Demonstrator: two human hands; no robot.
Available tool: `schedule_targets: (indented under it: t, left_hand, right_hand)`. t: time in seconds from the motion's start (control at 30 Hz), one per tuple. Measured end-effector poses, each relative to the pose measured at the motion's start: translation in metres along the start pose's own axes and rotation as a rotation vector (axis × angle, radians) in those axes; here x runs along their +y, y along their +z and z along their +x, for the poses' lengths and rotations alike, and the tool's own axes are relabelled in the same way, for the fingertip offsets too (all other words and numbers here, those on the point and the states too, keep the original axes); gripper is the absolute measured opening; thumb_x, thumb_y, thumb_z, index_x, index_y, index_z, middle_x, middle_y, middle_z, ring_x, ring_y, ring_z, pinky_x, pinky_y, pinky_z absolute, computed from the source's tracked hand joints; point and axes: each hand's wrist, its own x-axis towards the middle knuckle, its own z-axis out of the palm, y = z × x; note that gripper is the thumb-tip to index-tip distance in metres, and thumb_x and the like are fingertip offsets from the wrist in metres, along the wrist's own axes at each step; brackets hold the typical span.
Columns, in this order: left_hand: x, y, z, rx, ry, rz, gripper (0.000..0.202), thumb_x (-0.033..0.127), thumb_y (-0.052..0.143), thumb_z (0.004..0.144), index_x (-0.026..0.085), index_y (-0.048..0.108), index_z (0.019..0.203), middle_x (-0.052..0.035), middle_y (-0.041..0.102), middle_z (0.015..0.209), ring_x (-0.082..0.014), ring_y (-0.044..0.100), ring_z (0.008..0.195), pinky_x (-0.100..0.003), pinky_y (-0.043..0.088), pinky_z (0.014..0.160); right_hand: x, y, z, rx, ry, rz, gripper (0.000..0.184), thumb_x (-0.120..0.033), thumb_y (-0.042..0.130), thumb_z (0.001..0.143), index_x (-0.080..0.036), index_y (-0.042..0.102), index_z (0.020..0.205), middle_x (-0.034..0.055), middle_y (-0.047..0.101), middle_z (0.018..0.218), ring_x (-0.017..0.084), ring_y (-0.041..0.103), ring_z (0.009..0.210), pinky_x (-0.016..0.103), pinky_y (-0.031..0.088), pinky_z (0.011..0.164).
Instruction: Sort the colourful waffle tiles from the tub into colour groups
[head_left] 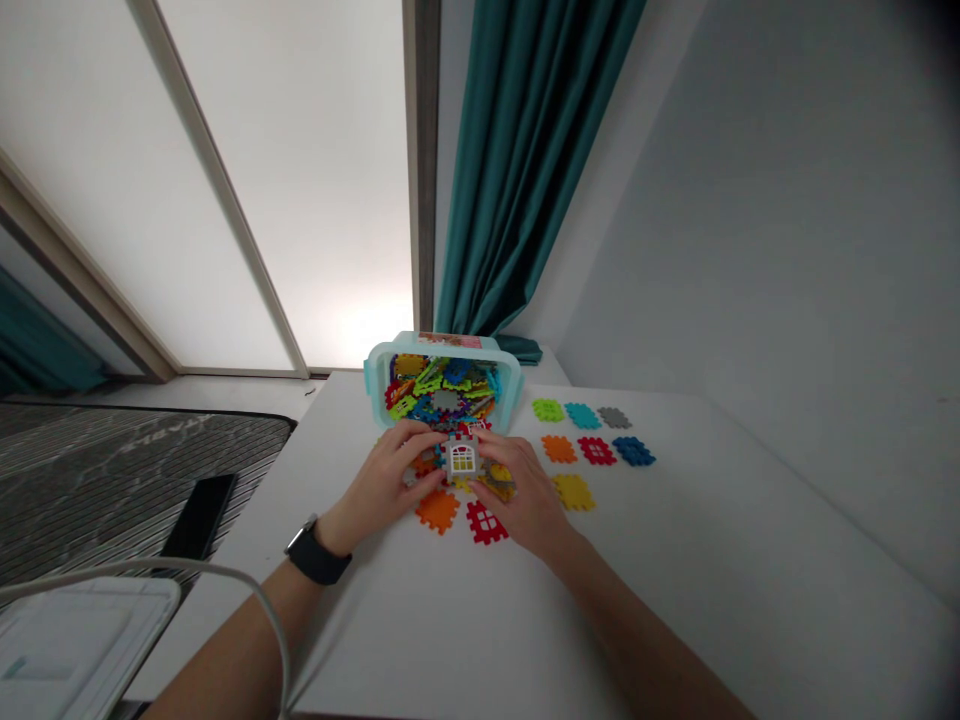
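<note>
Between my two hands is a grey interlocking plastic tile (463, 457) with a white window in it. My left hand (394, 470) pinches its left side, with thumb and fingers closed on the edge. On the opposite side, my right hand (521, 490) has its fingers closed at the right edge. Other tiles lie beneath and around the hands, partly hidden by the fingers. Nearest me are an orange tile (437, 511) and a red window tile (486, 523). Just behind the hands, a light-blue plastic box (379, 400) lies tipped toward me, full of mixed coloured tiles.
Right of my hands, tiles lie in loose rows: green (548, 410), light blue (582, 416), grey (614, 417), orange (559, 449), red (598, 451), dark blue (634, 451) and yellow (574, 492). A white cable (225, 572) crosses my left forearm. A white lid (82, 645) is at lower left.
</note>
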Motion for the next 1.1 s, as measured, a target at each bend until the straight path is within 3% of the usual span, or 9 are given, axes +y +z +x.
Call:
schedule_targets:
  t: [0.4, 0.57, 0.67, 0.83, 1.1]
  left_hand:
    - [0.001, -0.001, 0.001, -0.033, 0.002, 0.027, 0.032, 0.024, 0.062, 0.09, 0.022, 0.059, 0.122, -0.0109, 0.06, 0.117, -0.0246, 0.06, 0.109, -0.042, 0.052, 0.094]
    - [0.002, 0.003, -0.001, -0.005, -0.022, 0.072, 0.037, 0.027, 0.063, 0.09, 0.021, 0.056, 0.126, -0.0113, 0.062, 0.116, -0.0262, 0.06, 0.108, -0.043, 0.052, 0.094]
    - [0.002, 0.007, -0.001, -0.011, -0.035, 0.089, 0.029, 0.025, 0.057, 0.094, 0.019, 0.058, 0.122, -0.0114, 0.063, 0.113, -0.0252, 0.06, 0.106, -0.043, 0.051, 0.093]
    - [0.002, 0.013, -0.002, -0.089, 0.002, 0.113, 0.02, 0.02, 0.049, 0.097, 0.019, 0.062, 0.112, -0.0102, 0.065, 0.11, -0.0225, 0.062, 0.101, -0.038, 0.051, 0.089]
    - [0.003, 0.022, -0.006, -0.151, 0.111, 0.145, 0.02, 0.02, 0.049, 0.096, 0.02, 0.064, 0.108, -0.0087, 0.067, 0.106, -0.0213, 0.064, 0.096, -0.035, 0.051, 0.087]
  right_hand:
    - [0.001, -0.001, 0.0, -0.062, -0.008, -0.023, 0.034, -0.022, 0.062, 0.092, -0.026, 0.052, 0.125, 0.0124, 0.062, 0.135, 0.027, 0.06, 0.123, 0.051, 0.049, 0.101]
    - [0.007, -0.003, 0.001, -0.091, -0.008, -0.059, 0.027, -0.024, 0.063, 0.092, -0.025, 0.057, 0.118, 0.012, 0.063, 0.134, 0.027, 0.061, 0.119, 0.05, 0.05, 0.099]
    - [0.015, -0.012, 0.001, -0.113, 0.03, -0.062, 0.024, -0.026, 0.064, 0.091, -0.025, 0.059, 0.115, 0.0113, 0.066, 0.131, 0.028, 0.063, 0.117, 0.051, 0.05, 0.099]
    - [0.037, -0.049, -0.018, -0.184, 0.145, -0.086, 0.021, -0.028, 0.063, 0.091, -0.026, 0.06, 0.112, 0.0106, 0.065, 0.133, 0.027, 0.062, 0.122, 0.05, 0.049, 0.103]
    - [0.081, -0.136, -0.097, -0.2, 0.401, -0.219, 0.029, -0.034, 0.059, 0.093, -0.029, 0.065, 0.121, 0.0084, 0.065, 0.135, 0.029, 0.058, 0.128, 0.054, 0.046, 0.108]
